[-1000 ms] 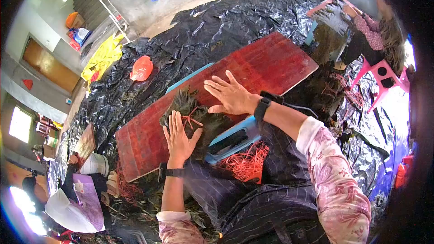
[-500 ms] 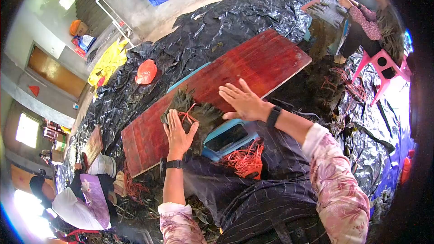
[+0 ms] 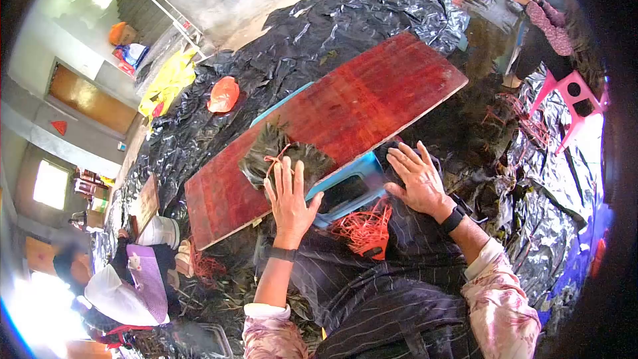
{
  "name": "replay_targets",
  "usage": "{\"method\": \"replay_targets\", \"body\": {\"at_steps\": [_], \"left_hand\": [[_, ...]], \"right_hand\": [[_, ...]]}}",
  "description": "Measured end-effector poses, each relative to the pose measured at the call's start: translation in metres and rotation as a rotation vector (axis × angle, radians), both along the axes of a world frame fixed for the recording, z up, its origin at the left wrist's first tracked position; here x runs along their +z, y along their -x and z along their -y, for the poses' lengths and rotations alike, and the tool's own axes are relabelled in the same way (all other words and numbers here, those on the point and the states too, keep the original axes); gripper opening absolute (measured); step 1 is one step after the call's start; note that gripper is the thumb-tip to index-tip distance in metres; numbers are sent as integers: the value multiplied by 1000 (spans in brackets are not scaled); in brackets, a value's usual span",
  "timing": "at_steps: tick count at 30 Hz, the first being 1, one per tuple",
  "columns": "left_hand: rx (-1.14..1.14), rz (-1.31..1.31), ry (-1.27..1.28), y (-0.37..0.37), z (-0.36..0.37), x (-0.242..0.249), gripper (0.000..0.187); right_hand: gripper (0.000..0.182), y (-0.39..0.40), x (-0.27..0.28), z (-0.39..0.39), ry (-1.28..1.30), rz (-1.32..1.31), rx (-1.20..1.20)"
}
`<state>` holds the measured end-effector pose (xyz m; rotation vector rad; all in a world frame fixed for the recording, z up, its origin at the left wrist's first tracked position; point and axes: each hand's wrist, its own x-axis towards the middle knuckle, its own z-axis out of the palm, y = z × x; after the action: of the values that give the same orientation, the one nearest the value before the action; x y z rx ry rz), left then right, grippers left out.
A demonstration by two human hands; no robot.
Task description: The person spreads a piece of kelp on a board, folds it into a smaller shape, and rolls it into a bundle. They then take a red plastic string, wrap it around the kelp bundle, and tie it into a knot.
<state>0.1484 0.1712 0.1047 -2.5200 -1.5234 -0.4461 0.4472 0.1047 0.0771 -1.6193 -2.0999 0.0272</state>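
My left hand (image 3: pixel 290 201) is held palm down with fingers apart, its fingertips overlapping the near side of a dark leafy bundle (image 3: pixel 259 159). Red string (image 3: pixel 278 155) ties this bundle, which lies on a long red board (image 3: pixel 372 90). To the right, my right hand (image 3: pixel 421 183) is spread and holds nothing, over my knee just off the board's near edge. Between the hands, a blue plastic stool (image 3: pixel 362 171) shows under the board. A clump of red plastic strings (image 3: pixel 363 227) rests at my lap.
Black plastic sheeting (image 3: pixel 319 26) covers the floor, with an orange-red bag (image 3: pixel 223 95) and yellow plastic (image 3: pixel 169 83) on it. One person sits at the left near a white bucket (image 3: pixel 161 231). Another works at the upper right beside a pink stool (image 3: pixel 575 100).
My right hand has come off the board, moving right and down toward my knee. My left hand has shifted right, nearer the bundle's lower edge. The view has tilted slightly.
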Motion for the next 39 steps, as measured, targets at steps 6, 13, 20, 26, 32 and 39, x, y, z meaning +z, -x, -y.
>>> {"method": "replay_targets", "body": {"at_steps": [6,13,20,26,32,39], "left_hand": [[0,-38,-15,13,-2,-20,89],[-40,-25,-55,17,2,-23,92],[-76,60,-10,20,1,-13,86],[-39,220,5,30,-2,-1,61],[307,1078,73,39,2,56,31],[173,1899,389,94,19,81,30]], "right_hand": [[42,3,-3,-4,-129,-98,0],[36,6,-1,-3,-103,-110,25],[33,13,-3,-9,-88,-122,45],[30,15,-4,-12,-82,-144,64],[25,15,0,-16,-94,-249,112],[25,16,-3,-18,-142,-271,117]]}}
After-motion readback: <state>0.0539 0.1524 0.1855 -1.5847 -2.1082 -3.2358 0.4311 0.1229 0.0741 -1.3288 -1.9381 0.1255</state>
